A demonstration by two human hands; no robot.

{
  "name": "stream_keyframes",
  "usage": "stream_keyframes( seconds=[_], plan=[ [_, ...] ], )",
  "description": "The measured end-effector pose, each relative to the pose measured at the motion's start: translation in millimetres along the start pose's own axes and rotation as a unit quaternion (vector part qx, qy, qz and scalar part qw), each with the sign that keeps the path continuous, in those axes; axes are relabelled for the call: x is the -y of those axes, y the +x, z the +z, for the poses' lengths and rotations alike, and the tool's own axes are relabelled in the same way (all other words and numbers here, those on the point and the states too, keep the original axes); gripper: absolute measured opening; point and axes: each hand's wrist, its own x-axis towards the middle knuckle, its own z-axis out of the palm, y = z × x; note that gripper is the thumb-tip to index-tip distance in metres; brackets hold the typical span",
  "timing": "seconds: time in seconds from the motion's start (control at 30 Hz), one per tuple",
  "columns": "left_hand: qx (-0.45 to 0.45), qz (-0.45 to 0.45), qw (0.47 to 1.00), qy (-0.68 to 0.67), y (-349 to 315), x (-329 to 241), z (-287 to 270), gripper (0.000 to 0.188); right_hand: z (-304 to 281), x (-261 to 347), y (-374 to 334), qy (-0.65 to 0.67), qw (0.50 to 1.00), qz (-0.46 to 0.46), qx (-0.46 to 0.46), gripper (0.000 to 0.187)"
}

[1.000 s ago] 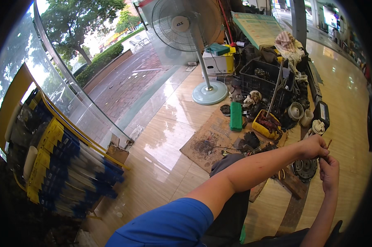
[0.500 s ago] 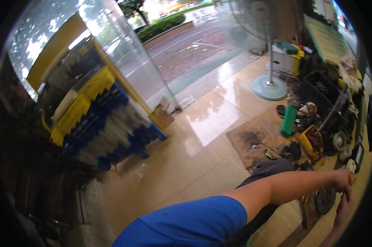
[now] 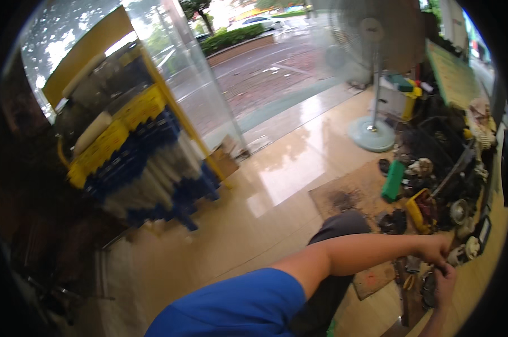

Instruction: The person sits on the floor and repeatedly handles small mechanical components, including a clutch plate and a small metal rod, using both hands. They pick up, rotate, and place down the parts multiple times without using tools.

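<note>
My left arm, in a short blue sleeve, reaches across to the right. My left hand (image 3: pixel 434 248) and my right hand (image 3: pixel 445 283) meet at the fingertips near the lower right. The fingers of both are closed in a pinch; whatever lies between them is too small to make out. Just below, partly behind the right hand, is a dark round part (image 3: pixel 428 290). Beside it a narrow brown plank (image 3: pixel 412 303) lies on the floor. Close to the left hand sits a pale round metal part (image 3: pixel 471 247).
A stained brown board (image 3: pixel 335 196) carries a green block-shaped piece (image 3: pixel 393 181), a yellow tray (image 3: pixel 417 210) with dark contents and greasy parts. Black bins (image 3: pixel 434 137) stand behind. Farther off are a pedestal fan (image 3: pixel 372 135) and, at left, a yellow-and-blue rack (image 3: pixel 116 143).
The view has shifted, so the scene sits a little differently. Both hands, still together, now appear farther left in the picture, beside the dark round part.
</note>
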Motion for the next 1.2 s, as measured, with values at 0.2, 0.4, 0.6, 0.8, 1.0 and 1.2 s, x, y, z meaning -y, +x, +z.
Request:
stream_keyframes(
  seconds=[0.2,0.4,0.6,0.8,1.0,1.2],
  plan=[
    [0.143,-0.056,0.987,-0.056,-20.6,-2.1,-18.5,0.034,3.8,35.8,-35.8,-0.220,0.966,-0.106,-0.084,0.011],
    [0.237,-0.249,0.919,-0.194,-33.6,9.7,21.6,0.047,9.3,32.2,-85.7,-0.428,0.880,-0.195,-0.067,0.016],
    [0.329,-0.244,0.885,-0.222,-43.0,-12.0,58.6,0.028,10.5,25.9,-107.8,-0.514,0.825,-0.220,-0.079,0.023],
    [0.253,-0.255,0.906,-0.225,-43.3,-26.7,71.2,0.016,4.9,50.8,-109.1,-0.528,0.806,-0.239,-0.121,0.014],
    [0.202,-0.254,0.920,-0.220,-46.3,-8.6,84.2,0.016,8.2,55.6,-116.7,-0.397,0.890,-0.138,-0.178,0.035],
    [0.233,-0.288,0.884,-0.285,-24.2,-5.3,86.2,0.016,-6.1,-1.4,-130.0,-0.129,0.976,0.116,-0.130,0.041]
  ],
)
